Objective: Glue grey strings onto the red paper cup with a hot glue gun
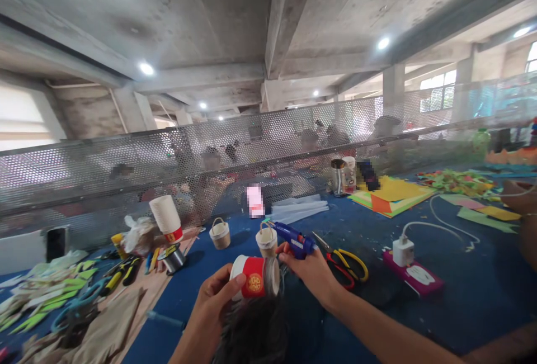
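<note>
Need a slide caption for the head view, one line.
Left hand holds a red-and-white paper cup sideways; right hand holds a blue glue gun beside it, above a blue table.

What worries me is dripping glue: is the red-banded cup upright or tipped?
Tipped on its side: the left hand holds the cup lying level, one end pointing right toward the glue gun.

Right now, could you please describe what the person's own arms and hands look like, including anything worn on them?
Both hands are bare: the left hand and the right hand wear no gloves, and no ring, watch or bracelet shows. The right forearm is uncovered to the picture's edge, no sleeve in view; the left forearm shows only a short, equally bare stretch.
</note>
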